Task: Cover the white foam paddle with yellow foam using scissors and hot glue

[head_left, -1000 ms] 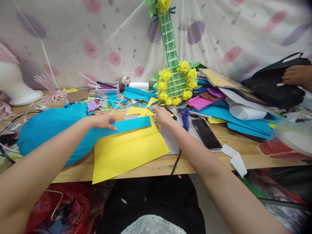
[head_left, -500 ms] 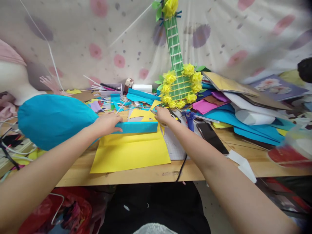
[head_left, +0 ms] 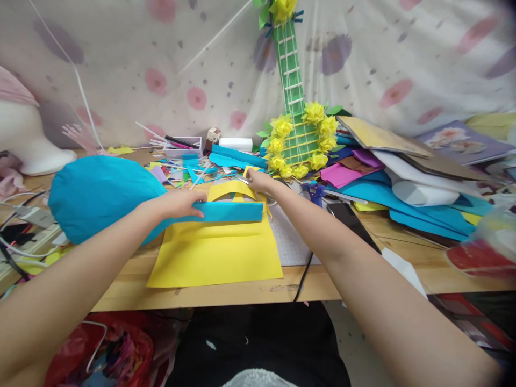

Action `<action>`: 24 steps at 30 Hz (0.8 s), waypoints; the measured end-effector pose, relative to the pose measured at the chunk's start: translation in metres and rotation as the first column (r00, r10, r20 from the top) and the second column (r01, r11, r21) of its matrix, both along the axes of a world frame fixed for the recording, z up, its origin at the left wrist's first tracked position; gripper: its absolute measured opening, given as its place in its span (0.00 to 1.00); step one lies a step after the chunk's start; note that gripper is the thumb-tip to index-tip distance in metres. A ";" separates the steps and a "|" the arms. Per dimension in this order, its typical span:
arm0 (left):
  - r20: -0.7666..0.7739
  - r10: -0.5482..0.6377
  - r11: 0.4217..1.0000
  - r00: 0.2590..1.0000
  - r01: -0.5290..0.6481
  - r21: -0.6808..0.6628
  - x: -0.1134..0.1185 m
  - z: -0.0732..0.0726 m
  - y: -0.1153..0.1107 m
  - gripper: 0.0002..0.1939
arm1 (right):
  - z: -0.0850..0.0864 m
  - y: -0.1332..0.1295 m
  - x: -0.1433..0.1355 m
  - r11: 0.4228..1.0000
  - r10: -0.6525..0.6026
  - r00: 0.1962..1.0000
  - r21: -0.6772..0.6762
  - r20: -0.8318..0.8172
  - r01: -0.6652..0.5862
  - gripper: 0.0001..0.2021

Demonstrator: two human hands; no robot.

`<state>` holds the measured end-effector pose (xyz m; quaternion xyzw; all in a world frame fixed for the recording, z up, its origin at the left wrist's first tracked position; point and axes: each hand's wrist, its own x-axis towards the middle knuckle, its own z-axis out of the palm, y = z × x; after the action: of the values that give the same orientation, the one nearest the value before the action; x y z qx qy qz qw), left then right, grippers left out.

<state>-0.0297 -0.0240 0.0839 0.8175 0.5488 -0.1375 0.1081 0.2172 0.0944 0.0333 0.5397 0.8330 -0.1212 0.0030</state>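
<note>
My left hand (head_left: 187, 205) is closed round the narrow neck of a blue paper-covered cutout (head_left: 107, 193). Its rounded body lies to the left, and the straight neck reaches right across a yellow paper sheet (head_left: 217, 258). Farther back, my right hand (head_left: 260, 181) pinches a yellow paper scrap (head_left: 246, 171). A thin metal blade, apparently of scissors (head_left: 243, 180), sticks out left from the same fingers; most of the tool is hidden. Cut yellow offcuts (head_left: 229, 188) lie just beyond the blue neck.
A green paper guitar (head_left: 298, 137) with yellow flowers leans on the back curtain. A glue gun (head_left: 315, 193), a dark phone (head_left: 355, 226) and stacked paper (head_left: 419, 209) sit to the right. Scraps and a pen box (head_left: 183, 146) fill the back; a plastic cup (head_left: 484, 252) stands far right.
My right hand has moved left and slightly back, with the yellow scrap and the blade. The blue cutout's body has shifted a little right while my left hand keeps its hold.
</note>
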 end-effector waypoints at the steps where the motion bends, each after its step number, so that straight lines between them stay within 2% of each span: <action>1: 0.010 0.013 1.000 1.000 -0.013 -0.026 0.000 -0.001 0.003 0.24 | 0.004 0.002 -0.003 1.000 0.002 1.000 -0.012 -0.001 -0.002 0.21; 4: 0.050 0.032 0.996 0.998 -0.028 -0.083 -0.002 -0.004 0.009 0.26 | 0.014 0.005 -0.013 0.996 -0.011 1.000 -0.086 0.014 0.012 0.27; 6: 0.083 0.033 0.993 0.996 -0.023 -0.115 -0.003 -0.007 0.012 0.25 | 0.016 0.006 -0.020 0.988 -0.047 0.998 -0.148 0.045 0.053 0.36; 9: 0.123 0.049 0.988 0.991 -0.030 -0.154 -0.005 -0.011 0.013 0.25 | 0.014 0.006 -0.031 0.963 -0.176 0.979 -0.187 0.102 0.193 0.49; 11: 0.140 0.061 0.985 0.988 -0.037 -0.169 -0.007 -0.015 0.014 0.26 | 0.013 0.007 -0.038 0.941 -0.255 0.960 -0.197 0.116 0.274 0.50; 13: 0.146 0.062 0.983 0.987 -0.035 -0.181 -0.008 -0.020 0.016 0.27 | 0.012 0.008 -0.043 0.941 -0.256 0.960 -0.196 0.118 0.275 0.48; 18: 0.149 0.072 0.976 0.986 -0.038 -0.215 -0.008 -0.027 0.022 0.29 | 0.008 0.015 -0.045 0.984 -0.113 0.985 -0.123 0.127 0.129 0.30; 21: 0.182 0.054 0.972 0.982 -0.010 -0.233 -0.004 -0.027 0.025 0.27 | 0.007 0.023 -0.043 0.995 -0.076 0.997 -0.063 0.034 0.078 0.26; 24: 0.207 0.025 0.974 0.978 0.023 -0.225 0.004 -0.028 0.027 0.24 | 0.015 0.035 -0.047 0.994 -0.085 0.991 0.066 -0.101 0.092 0.22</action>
<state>-0.0255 0.0026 0.0560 0.8095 0.5157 -0.1126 0.2573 0.1703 0.1293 0.0480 0.5692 0.8113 -0.1182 -0.0622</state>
